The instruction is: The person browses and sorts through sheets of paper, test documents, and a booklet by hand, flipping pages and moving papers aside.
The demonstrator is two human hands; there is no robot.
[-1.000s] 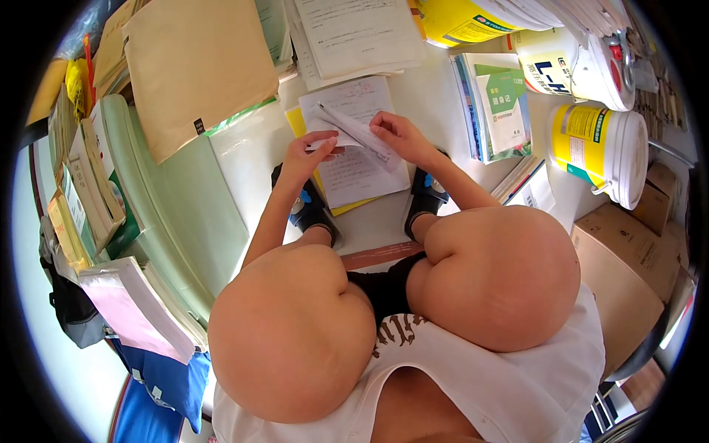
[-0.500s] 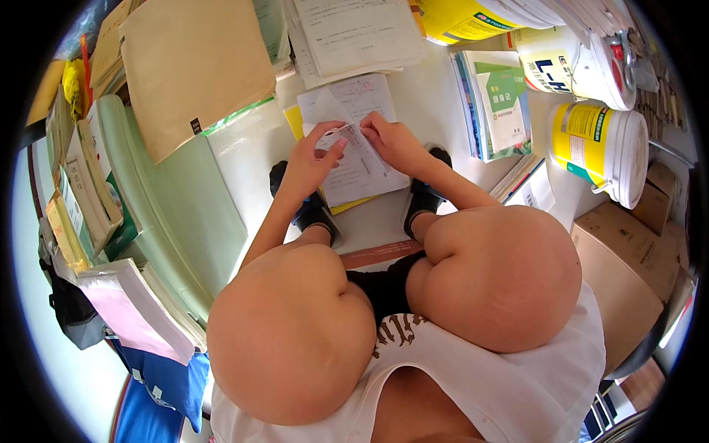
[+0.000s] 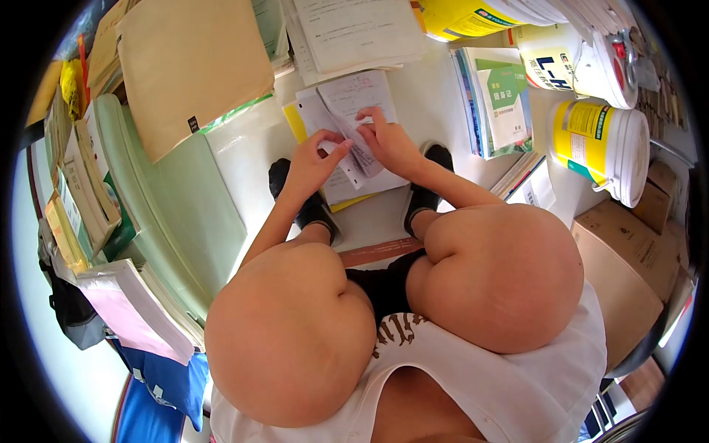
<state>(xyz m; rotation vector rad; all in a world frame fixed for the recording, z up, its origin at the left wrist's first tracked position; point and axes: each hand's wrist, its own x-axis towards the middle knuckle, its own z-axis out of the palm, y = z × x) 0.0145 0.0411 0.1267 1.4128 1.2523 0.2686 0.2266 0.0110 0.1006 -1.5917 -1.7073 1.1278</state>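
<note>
Between my feet lies a stack of printed sheets (image 3: 373, 90) with handwriting on it, a yellow sheet or folder (image 3: 294, 122) showing at its edges. One top sheet (image 3: 316, 111) is lifted and bent upright along its middle. My left hand (image 3: 316, 161) is closed, thumb and fingers pinching this sheet near its left side. On the other side, my right hand (image 3: 388, 146) touches the bent sheet; its index finger is stretched out and apart from the thumb. The lower fingers of my right hand are partly hidden.
More papers (image 3: 358, 37) lie beyond the stack. A large brown envelope (image 3: 193, 70) rests at the upper left, near a pale green panel (image 3: 173, 199). Books (image 3: 506, 111), a yellow-and-white bucket (image 3: 598, 148) and a cardboard box (image 3: 620, 255) stand to the right.
The lifted sheet has opened out to the left and stands bent between my hands. My right hand has shifted slightly down and its index finger has lifted; my left hand has lowered slightly.
</note>
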